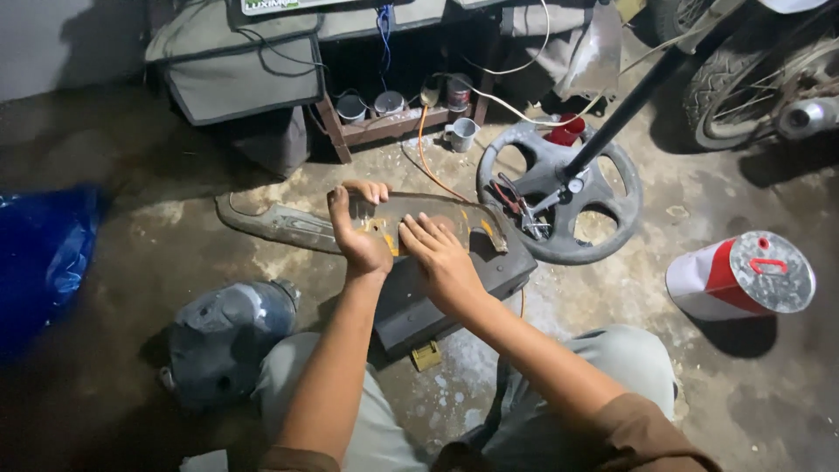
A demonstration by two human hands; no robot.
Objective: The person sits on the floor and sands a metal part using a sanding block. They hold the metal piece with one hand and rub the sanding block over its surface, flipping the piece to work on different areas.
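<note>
- A crumpled blue plastic sheet (39,253) lies on the concrete floor at the far left.
- A dented grey metal shell with a rounded top (225,336) sits by the person's left knee.
- A long, curved grey-and-yellow worn panel (306,225) rests across a dark grey rectangular metal box (459,293), its pointed end reaching left over the floor.
- The left hand (360,234) clasps the panel's middle, fingers curled over the far edge and thumb on the near side.
- The right hand (440,253) lies flat on the panel just beside the left, fingers spread and pressing down, not closed around anything.
- A small grey metal mug (461,134) stands near a low wooden rack further back.
- A grey steering wheel (559,188) lies flat just right of the box, with red-handled pliers (517,203) on it.
- A red-and-white cylindrical can with a silver lid (743,275) lies tipped on its side at the far right.
</note>
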